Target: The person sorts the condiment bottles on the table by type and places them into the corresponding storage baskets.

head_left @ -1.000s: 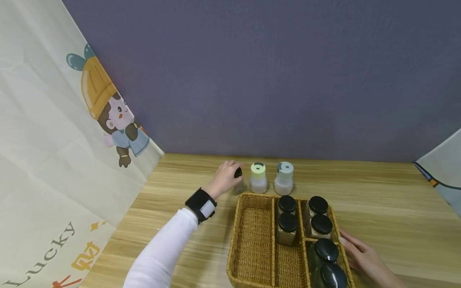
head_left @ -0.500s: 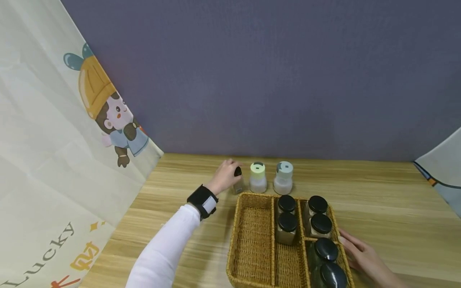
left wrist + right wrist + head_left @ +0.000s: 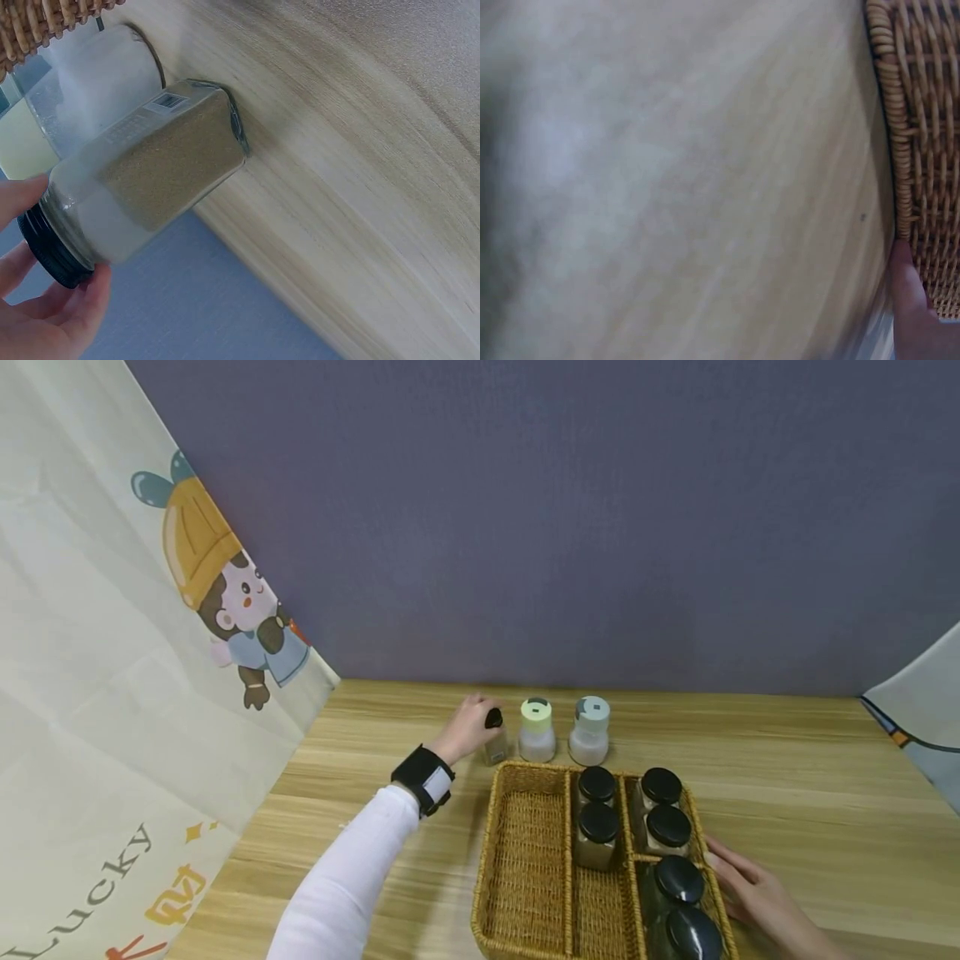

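Left hand (image 3: 467, 727) pinches the black lid (image 3: 54, 251) of a clear square jar (image 3: 176, 161), thumb one side, fingertips the other; gripping, yes. Jar is upright on the table (image 3: 810, 777), just outside the basket (image 3: 528, 868), by its far left corner; tan powder inside, small barcode label on the side. Right beside it, yellow-top shaker (image 3: 537, 743), then blue-top shaker (image 3: 589, 747) a bit further right, both upright with white contents, both behind the basket's far edge. Right hand (image 3: 757, 893) is at the basket's right side, fingers fairly straight, touching the wicker; not curled round anything as far as shown. Right wrist view is mostly blurred wood, one finger against the weave. Basket has dividers: left section shows bare wicker, middle holds two black-lidded jars (image 3: 597, 835) toward the far end, right column is split crosswise, two jars (image 3: 669, 827) in the far part, two bigger-lidded ones (image 3: 680, 881) in the near part. Black wristband (image 3: 422, 779) on the left wrist, white sleeve (image 3: 345, 877). Grey-blue panel (image 3: 600, 527) behind, printed sheet (image 3: 90, 635) at left.
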{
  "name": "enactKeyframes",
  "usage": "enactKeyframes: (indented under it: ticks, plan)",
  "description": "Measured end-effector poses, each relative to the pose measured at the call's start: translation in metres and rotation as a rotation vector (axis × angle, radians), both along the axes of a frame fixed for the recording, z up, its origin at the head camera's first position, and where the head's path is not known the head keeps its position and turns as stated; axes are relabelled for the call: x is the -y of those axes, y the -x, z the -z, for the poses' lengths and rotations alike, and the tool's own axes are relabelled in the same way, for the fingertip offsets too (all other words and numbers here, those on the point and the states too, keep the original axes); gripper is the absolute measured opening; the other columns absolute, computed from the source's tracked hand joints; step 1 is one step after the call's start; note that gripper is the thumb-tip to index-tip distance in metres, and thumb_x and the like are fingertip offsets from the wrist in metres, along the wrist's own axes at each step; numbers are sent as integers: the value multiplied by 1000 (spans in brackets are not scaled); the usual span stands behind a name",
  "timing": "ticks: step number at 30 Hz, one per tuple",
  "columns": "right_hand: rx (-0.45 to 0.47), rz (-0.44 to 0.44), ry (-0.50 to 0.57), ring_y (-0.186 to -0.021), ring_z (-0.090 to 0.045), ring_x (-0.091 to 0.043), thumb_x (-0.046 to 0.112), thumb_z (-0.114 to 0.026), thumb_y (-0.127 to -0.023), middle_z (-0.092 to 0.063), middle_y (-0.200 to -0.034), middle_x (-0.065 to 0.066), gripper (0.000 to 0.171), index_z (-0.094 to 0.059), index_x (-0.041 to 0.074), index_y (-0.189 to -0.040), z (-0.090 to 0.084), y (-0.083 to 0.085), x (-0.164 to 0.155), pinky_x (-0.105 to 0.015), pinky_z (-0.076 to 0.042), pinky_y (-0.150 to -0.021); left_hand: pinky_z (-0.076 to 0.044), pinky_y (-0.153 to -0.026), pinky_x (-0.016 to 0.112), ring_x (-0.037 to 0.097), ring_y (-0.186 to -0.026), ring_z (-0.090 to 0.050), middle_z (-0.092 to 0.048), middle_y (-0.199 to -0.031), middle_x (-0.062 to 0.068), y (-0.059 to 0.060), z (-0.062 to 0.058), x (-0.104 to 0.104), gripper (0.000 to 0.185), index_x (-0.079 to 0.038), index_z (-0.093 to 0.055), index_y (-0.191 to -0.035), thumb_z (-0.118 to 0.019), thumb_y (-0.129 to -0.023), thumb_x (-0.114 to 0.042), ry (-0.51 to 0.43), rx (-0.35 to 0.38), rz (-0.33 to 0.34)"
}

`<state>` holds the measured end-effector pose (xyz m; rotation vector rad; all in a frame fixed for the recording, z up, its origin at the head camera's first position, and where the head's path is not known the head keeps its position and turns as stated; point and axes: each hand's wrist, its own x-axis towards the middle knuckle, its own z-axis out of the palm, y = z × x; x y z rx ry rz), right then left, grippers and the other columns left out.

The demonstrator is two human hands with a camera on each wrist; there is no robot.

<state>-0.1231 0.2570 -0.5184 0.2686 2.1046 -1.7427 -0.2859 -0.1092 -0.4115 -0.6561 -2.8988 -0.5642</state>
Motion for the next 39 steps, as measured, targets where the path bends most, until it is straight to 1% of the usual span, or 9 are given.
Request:
enactKeyframes:
  ticks: [11,20,26,31,35,39]
  plan:
    - [-13,-1,-16,-121,-32,-37,43,-45,-89,-7,-142,-27,71,-12,3,-138,1,-1,-1,-42,-48,-83,-47,-86,38,34,-102,-51,-52,-114,23,1,-1,-1,42,4,-55,-114,-68,-76,-10,-33,9,3]
    - [-9,-4,-19,-120,-35,-36,43,-45,-89,-8,-142,-28,71,-12,3,-138,0,-2,-1,-42,-48,-84,-48,-83,37,33,-99,-52,-55,-110,22,0,-3,-1,40,4,-57,-111,-69,-74,-9,-36,-16,12]
    - [-9,0,-6,-119,-36,-35,43,-45,-89,-8,-142,-27,71,-12,3,-138,-1,-2,0,-42,-48,-83,-48,-81,37,33,-97,-53,-58,-106,20,-1,-12,0,38,5,-58,-109,-69,-73,-6,-65,-28,11]
    - [-5,-1,8,-121,-34,-37,43,-44,-90,-8,-142,-28,72,-10,3,-138,-1,-2,0,-42,-48,-84,-50,-76,34,30,-91,-54,-57,-102,20,-3,-21,2,37,4,-59,-107,-69,-73,-5,-51,-23,9]
    - [-3,-3,6,-121,-34,-38,44,-43,-90,-8,-141,-28,72,-10,3,-139,-1,-2,1,-42,-49,-83,-50,-76,35,30,-91,-52,-56,-100,19,-5,-29,2,35,4,-60,-106,-68,-73,-5,-48,-16,19]
    - [0,-2,2,-120,-36,-37,44,-44,-90,-7,-141,-29,72,-10,3,-139,-1,-1,0,-41,-49,-82,-49,-77,35,31,-93,-50,-55,-102,19,-7,-36,2,36,3,-59,-108,-66,-74,-6,-38,-3,29]
